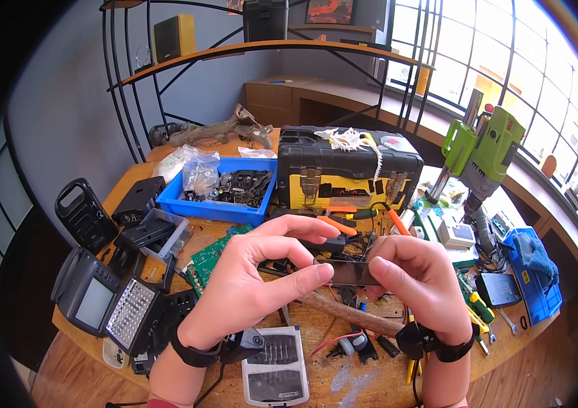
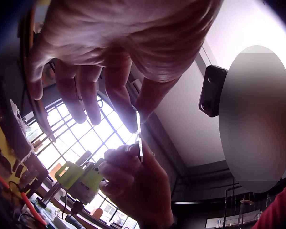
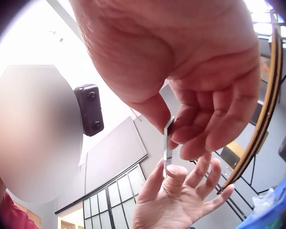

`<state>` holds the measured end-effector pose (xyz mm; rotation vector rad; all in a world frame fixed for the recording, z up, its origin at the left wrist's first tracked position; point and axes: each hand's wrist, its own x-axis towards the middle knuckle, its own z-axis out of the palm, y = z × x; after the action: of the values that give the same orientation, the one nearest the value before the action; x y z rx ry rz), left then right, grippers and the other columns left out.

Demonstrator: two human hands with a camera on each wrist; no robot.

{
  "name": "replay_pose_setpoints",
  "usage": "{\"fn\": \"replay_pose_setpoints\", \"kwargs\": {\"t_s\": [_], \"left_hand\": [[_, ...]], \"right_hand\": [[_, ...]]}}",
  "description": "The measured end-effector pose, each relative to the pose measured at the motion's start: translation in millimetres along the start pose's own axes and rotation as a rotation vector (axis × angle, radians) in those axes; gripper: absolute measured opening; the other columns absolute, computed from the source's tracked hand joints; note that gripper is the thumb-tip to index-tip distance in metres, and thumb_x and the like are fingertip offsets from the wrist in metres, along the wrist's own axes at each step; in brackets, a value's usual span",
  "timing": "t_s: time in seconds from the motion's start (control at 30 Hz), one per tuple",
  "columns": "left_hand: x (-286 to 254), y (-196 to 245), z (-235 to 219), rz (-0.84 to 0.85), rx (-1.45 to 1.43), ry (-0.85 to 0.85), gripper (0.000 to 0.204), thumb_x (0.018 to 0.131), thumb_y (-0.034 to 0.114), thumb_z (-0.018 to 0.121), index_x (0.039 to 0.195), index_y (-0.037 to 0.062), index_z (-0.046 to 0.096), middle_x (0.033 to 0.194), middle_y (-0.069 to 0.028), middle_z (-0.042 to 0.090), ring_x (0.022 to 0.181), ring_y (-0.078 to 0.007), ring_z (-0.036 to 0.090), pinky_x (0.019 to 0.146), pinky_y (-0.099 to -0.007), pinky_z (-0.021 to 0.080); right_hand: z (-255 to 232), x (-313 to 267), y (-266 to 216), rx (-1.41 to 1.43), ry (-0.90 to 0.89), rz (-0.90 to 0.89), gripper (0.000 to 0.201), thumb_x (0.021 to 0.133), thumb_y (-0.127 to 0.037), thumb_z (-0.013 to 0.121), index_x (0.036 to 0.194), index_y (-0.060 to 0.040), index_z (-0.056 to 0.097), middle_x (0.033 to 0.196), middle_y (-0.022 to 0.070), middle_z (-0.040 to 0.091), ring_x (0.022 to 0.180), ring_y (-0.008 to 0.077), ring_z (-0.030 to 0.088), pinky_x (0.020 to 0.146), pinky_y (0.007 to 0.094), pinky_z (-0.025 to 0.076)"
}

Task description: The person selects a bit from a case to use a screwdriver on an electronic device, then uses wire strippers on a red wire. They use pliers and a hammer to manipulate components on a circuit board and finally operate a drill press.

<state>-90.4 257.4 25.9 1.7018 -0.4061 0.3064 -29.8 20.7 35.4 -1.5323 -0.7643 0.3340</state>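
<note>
Between my two hands is a thin, flat, dark rectangular plate [image 1: 348, 274], held up over the table. My left hand [image 1: 251, 282] pinches its left end between thumb and index finger, the other fingers spread away. On the opposite end, my right hand [image 1: 425, 282] pinches it with thumb and curled fingers. Both wrist views show the plate [image 2: 140, 138] nearly edge-on, as a bright narrow strip. Its exact kind I cannot tell. Below the hands lies a wooden handle [image 1: 353, 317], and nearer me a clear-lidded case [image 1: 275, 367] of small bits.
A blue tray [image 1: 217, 209] of black parts and a black-yellow toolbox [image 1: 350, 166] stand behind the hands. A green drill press [image 1: 489, 146] rises at the right. Left are a green circuit board [image 1: 217, 258] and an LED lamp [image 1: 131, 306]. Loose tools [image 1: 483, 309] lie right.
</note>
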Motion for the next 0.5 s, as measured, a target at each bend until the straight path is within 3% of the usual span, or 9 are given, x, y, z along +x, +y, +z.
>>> {"fn": "replay_pose_setpoints", "kwargs": {"t_s": [0.37,0.43,0.5], "left_hand": [[1.0,-2.8,0.0,0.006,-0.030,-0.009,0.018,0.088,0.017,0.082,0.079,0.0058,0.071,0.131,-0.0143,0.067,0.123,-0.0245,0.060,0.111,-0.0419,0.042],[1.0,-5.1,-0.4,0.060,0.072,0.017,0.016,0.087,0.013,0.082,0.080,0.0052,0.071,0.130,-0.0131,0.068,0.121,-0.0241,0.061,0.108,-0.0410,0.045],[2.4,-6.5,1.3,0.100,0.170,0.043,0.014,0.086,0.012,0.082,0.080,0.0047,0.071,0.128,-0.0126,0.069,0.118,-0.0243,0.063,0.106,-0.0403,0.047]], "right_hand": [[-1.6,0.0,0.4,0.056,-0.027,0.028,0.023,0.104,-0.017,0.067,0.095,0.0029,0.064,0.083,0.0003,0.067,0.078,0.0044,0.061,0.069,0.0222,0.050],[-0.5,1.3,1.1,0.050,-0.019,0.030,0.023,0.103,-0.018,0.068,0.095,0.0030,0.065,0.083,0.0005,0.067,0.077,0.0045,0.061,0.069,0.0224,0.051],[2.9,4.0,1.6,-0.327,0.122,-0.013,0.019,0.098,-0.018,0.074,0.095,0.0007,0.068,0.084,0.0028,0.069,0.075,0.0082,0.064,0.067,0.0250,0.052]]}}
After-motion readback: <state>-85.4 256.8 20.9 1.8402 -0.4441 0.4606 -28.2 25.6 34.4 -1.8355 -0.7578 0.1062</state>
